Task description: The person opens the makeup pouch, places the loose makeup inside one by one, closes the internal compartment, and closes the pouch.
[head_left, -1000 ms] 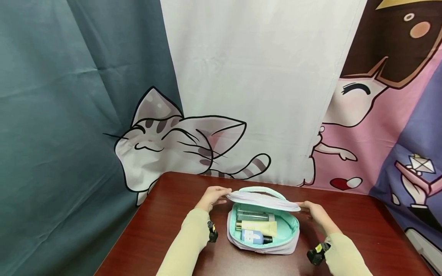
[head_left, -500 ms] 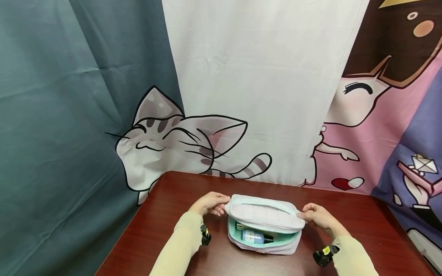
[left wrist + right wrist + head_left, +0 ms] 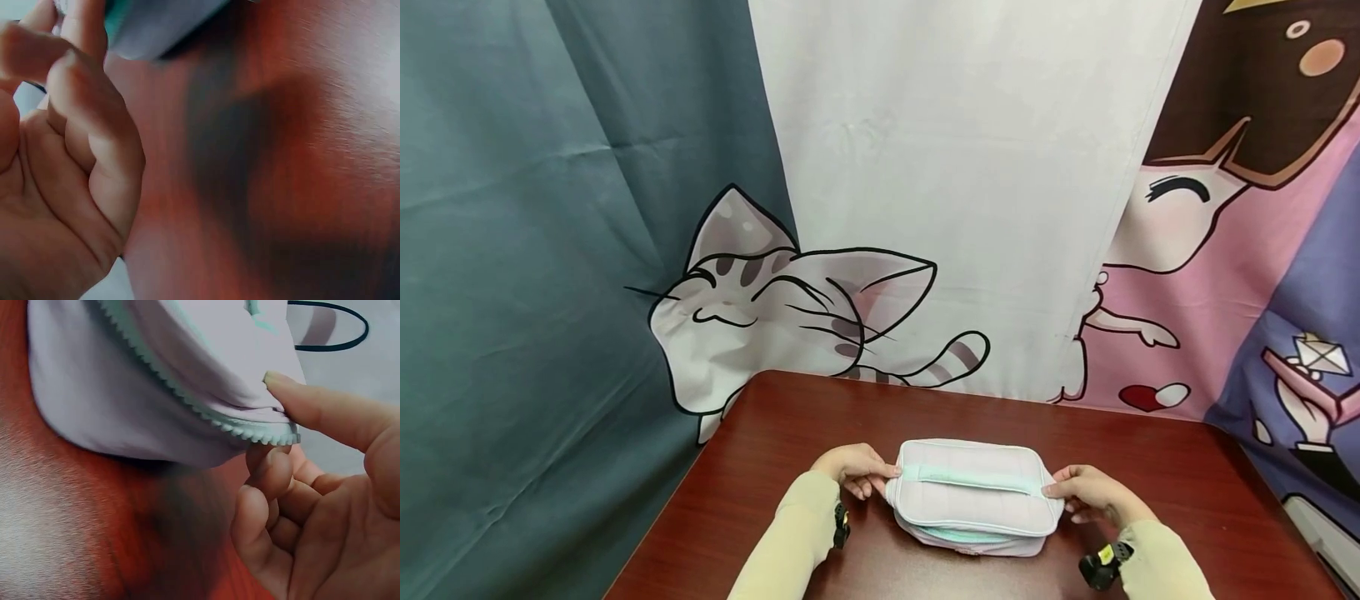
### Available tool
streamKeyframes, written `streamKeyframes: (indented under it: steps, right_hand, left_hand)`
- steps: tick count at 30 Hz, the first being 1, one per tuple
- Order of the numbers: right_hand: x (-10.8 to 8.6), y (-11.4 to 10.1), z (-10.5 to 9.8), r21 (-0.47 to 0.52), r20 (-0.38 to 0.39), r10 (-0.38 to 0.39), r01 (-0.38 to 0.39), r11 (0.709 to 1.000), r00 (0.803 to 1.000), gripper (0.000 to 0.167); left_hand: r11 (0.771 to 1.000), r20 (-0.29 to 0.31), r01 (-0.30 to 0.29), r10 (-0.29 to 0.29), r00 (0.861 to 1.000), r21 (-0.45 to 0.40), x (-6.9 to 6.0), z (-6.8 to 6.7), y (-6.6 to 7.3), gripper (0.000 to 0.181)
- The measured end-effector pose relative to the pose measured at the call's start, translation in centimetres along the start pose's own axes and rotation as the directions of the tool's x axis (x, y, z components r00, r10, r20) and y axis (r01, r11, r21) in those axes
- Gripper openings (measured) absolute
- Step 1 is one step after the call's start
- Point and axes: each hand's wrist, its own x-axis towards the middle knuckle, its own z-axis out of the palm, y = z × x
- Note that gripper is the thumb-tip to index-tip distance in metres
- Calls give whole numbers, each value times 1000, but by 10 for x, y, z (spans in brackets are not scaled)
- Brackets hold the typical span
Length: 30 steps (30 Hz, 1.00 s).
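A pale lilac cosmetic bag (image 3: 962, 510) stands on the table, its lid lowered over the base with a mint strip showing along the front. Across the lid runs a mint carry handle (image 3: 977, 479). My left hand (image 3: 854, 468) pinches the lid's left end; in the left wrist view only a corner of the bag shows past the curled fingers. At the opposite end, my right hand (image 3: 1093, 492) pinches the lid edge between thumb and fingers. Mint zipper teeth (image 3: 187, 403) run along that edge in the right wrist view, unjoined there. The bag's contents are hidden.
The dark red-brown wooden table (image 3: 760, 492) reaches back to a printed curtain (image 3: 955, 192) with cartoon figures. A black wrist camera (image 3: 1103, 567) sits on the right sleeve, another (image 3: 841, 525) on the left.
Both hands have brought the lid forward and down over the base. The green bottle, yellow tube and blue bottle inside, visible a second ago, are now covered.
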Motion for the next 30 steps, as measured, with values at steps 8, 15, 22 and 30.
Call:
streamKeyframes:
  steps: [8, 15, 22, 30]
  right_hand:
    - [-1, 5, 1, 10, -99, 38, -37, 999, 994, 29]
    - [2, -1, -4, -150, -134, -83, 62, 987, 988, 43]
    - [10, -25, 11, -585, -57, -532, 403, 703, 845, 71]
    - [13, -50, 55, -544, 222, -622, 625, 560, 751, 54]
  left_hand:
    - [1000, -37, -22, 22, 999, 16, 9, 10, 2, 30]
    - [987, -120, -157, 153, 981, -23, 26, 7, 5, 40]
    - [937, -258, -260, 317, 913, 232, 49, 4, 8, 38]
    - [872, -205, -335, 423, 883, 356, 62, 14, -8, 32]
